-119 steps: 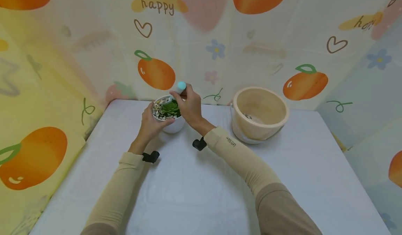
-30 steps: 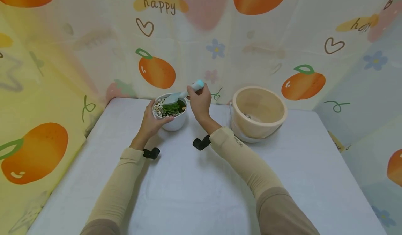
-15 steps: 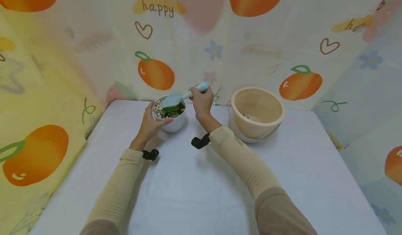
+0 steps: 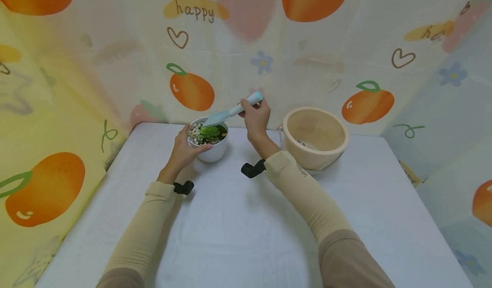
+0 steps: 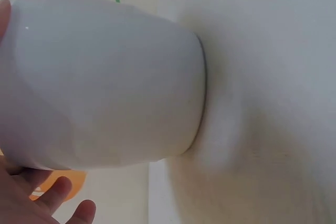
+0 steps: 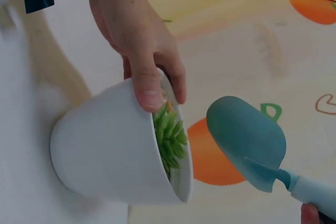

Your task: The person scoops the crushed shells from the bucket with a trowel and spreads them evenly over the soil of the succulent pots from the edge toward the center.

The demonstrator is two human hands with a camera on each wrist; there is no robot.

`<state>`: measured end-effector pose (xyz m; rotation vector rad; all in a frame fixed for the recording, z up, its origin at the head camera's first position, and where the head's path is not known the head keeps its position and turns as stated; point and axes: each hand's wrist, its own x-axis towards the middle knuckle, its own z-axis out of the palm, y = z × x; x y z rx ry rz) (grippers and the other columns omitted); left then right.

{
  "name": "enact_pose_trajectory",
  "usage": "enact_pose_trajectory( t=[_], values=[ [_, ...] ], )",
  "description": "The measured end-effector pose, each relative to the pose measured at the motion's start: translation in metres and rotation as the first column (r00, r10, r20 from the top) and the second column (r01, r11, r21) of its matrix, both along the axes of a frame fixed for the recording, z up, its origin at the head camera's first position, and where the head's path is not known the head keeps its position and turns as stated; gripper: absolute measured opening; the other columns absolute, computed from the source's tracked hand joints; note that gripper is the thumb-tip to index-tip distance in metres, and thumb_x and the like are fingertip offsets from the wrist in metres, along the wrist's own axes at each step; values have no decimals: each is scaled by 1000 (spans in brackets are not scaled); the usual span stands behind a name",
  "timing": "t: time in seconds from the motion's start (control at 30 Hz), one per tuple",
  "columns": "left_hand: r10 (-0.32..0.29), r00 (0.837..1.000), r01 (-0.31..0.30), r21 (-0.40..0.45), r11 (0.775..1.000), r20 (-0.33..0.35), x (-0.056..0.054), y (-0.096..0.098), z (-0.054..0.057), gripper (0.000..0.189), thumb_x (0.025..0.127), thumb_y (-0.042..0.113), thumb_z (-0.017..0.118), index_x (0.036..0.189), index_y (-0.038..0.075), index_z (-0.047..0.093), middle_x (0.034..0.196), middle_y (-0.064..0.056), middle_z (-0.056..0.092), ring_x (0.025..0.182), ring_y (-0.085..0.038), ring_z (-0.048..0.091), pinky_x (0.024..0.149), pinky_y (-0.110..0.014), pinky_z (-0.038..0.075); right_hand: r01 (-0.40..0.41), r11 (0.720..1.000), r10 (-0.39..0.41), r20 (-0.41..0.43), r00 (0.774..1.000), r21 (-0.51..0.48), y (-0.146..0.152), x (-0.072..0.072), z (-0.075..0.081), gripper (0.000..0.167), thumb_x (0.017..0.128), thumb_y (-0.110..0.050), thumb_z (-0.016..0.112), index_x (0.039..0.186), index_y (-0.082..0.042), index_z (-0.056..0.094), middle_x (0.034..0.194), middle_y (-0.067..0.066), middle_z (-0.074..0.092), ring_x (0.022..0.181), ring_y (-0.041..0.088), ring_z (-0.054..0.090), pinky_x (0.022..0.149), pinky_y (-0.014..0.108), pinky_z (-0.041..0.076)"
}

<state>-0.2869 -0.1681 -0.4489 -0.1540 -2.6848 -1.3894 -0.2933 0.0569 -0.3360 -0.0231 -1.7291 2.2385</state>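
Observation:
A white pot [image 4: 212, 153] with a green succulent [image 4: 209, 132] and small pale pebbles [image 4: 194, 133] stands upright at the back left of the table. My left hand [image 4: 182, 151] grips its rim, thumb on the near side and fingers round the left side. My right hand [image 4: 256, 119] holds a light blue trowel [image 4: 217, 118] by the handle, which slants up to the right. In the right wrist view the trowel blade [image 6: 247, 137] is apart from the pot [image 6: 113, 145], above its mouth. No soil or pebbles show on the visible blade face.
A beige bucket [image 4: 316, 160] with a thin handle stands right of my right hand, with a few small bits at its bottom. The table [image 4: 230, 236] has a white cloth. A fruit-printed curtain [image 4: 246, 44] hangs close behind.
Four seconds ago the trowel stood steeply in the pot beside the succulent. Since then my right hand has tilted it, then raised it up and right. My left hand has stayed on the pot.

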Motion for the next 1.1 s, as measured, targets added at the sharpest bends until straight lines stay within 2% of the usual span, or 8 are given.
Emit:
enact_pose_trajectory(
  t=[0.13, 0.3, 0.5, 0.73, 0.9, 1.1],
  values=[
    [-8, 1000, 8, -46, 999, 9, 1, -3, 4, 111, 74, 49, 81, 155, 7, 17, 155, -21, 26, 143, -40, 22, 111, -63, 28, 16, 1000, -16, -6, 1000, 10, 7, 0, 6, 11, 90, -7, 64, 100, -3, 61, 83, 2, 66, 78, 13, 67, 76, 32, 59],
    [8, 1000, -8, -95, 995, -6, 3, -4, 10, 109, 74, 47, 81, 153, 4, 20, 154, -26, 24, 140, -43, 21, 108, -65, 28, 6, 1000, -6, -12, 1000, -15, 16, -1, 12, 9, 89, -6, 65, 98, -8, 64, 81, 1, 67, 80, 14, 69, 75, 31, 59],
    [8, 1000, -8, -105, 994, 4, 2, -3, 11, 108, 73, 48, 80, 153, 7, 21, 153, -25, 24, 140, -41, 22, 108, -64, 26, 5, 999, -5, -17, 1000, -44, 31, 0, 15, 7, 87, -3, 66, 93, -7, 63, 80, 4, 68, 73, 14, 70, 73, 31, 59],
    [13, 1000, -12, -111, 994, 8, 2, -3, 15, 110, 73, 49, 80, 154, 8, 17, 155, -25, 21, 143, -41, 18, 110, -65, 22, 13, 999, -14, -30, 999, -31, 53, 2, 20, 14, 89, -3, 66, 101, 1, 60, 82, 3, 68, 77, 15, 71, 74, 30, 60],
    [8, 1000, -11, -136, 991, -22, 1, -3, 23, 113, 72, 52, 81, 154, 7, 19, 155, -24, 24, 142, -42, 21, 110, -65, 23, 12, 1000, -12, -38, 999, 0, 69, 4, 25, 11, 88, -3, 67, 98, -4, 61, 84, 6, 69, 78, 16, 71, 76, 31, 60],
    [-11, 998, 2, -149, 989, -54, 0, 3, 37, 111, 72, 53, 81, 154, 8, 21, 154, -23, 25, 140, -42, 24, 109, -64, 23, 9, 1000, -10, -47, 999, -14, 86, 7, 33, 14, 87, -2, 67, 100, 0, 60, 83, 6, 70, 78, 20, 72, 75, 31, 60]
  ],
)
